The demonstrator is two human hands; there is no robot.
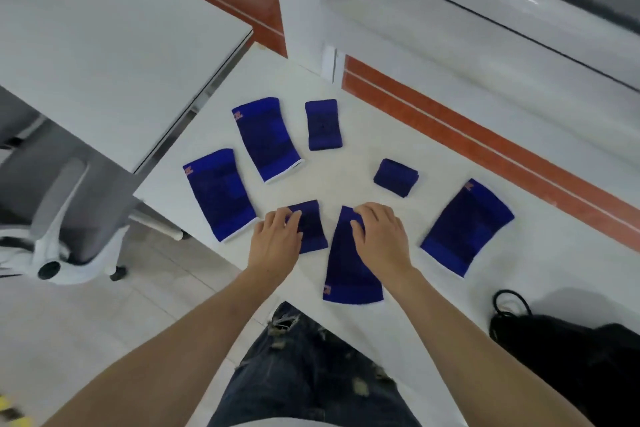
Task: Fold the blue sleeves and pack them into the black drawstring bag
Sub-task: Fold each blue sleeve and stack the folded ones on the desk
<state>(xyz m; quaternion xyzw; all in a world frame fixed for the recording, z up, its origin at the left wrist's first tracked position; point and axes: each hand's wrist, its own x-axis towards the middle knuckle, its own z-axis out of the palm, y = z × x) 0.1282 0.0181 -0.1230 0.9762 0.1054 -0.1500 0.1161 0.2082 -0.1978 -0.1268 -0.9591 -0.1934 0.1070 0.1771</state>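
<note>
Several blue sleeves lie spread on the white table (398, 315). My left hand (277, 239) rests with bent fingers on a small folded sleeve (311, 232), its thumb splayed off to the left. My right hand (381, 239) grips the far end of a long flat sleeve (349, 274) that points toward me. Two large sleeves (220, 194) (265, 139) lie at the left and another large sleeve (467, 225) lies at the right. Two small folded sleeves (323, 125) (394, 177) lie farther back. The black drawstring bag (571, 364) sits at the table's near right corner.
A second white table (104, 28) stands at the left with a grey office chair (62, 218) below it. A white wall with orange stripes (485, 142) borders the table's far right side. My legs in dark jeans (304, 374) are at the near edge.
</note>
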